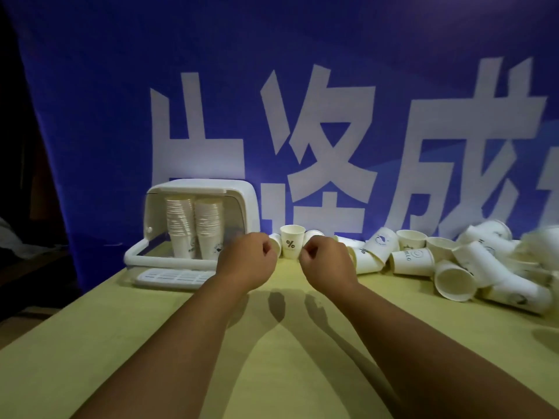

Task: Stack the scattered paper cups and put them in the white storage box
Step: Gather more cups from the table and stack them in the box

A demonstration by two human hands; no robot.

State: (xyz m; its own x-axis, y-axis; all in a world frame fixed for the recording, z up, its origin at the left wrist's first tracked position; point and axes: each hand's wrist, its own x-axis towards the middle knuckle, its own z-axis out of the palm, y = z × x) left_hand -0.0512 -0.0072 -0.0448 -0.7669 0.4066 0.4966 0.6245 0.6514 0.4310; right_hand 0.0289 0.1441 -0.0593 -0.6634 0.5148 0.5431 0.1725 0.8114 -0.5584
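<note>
The white storage box [242,204] stands open at the back left of the table, with two tall stacks of paper cups [193,225] inside it. A small upright cup marked "%" [291,241] stands just behind and between my hands. My left hand [246,260] and my right hand [328,261] hover side by side in front of it, both curled into loose fists with nothing visible in them. Several loose white cups [453,264] lie tumbled in a pile to the right, some on their sides, some upright.
The box's flap-down front frame [142,258] and a white slotted tray [169,278] lie on the yellow-green table [272,343] in front of the box. A blue banner with large white characters [302,101] hangs right behind the table. The table's left edge drops into darkness.
</note>
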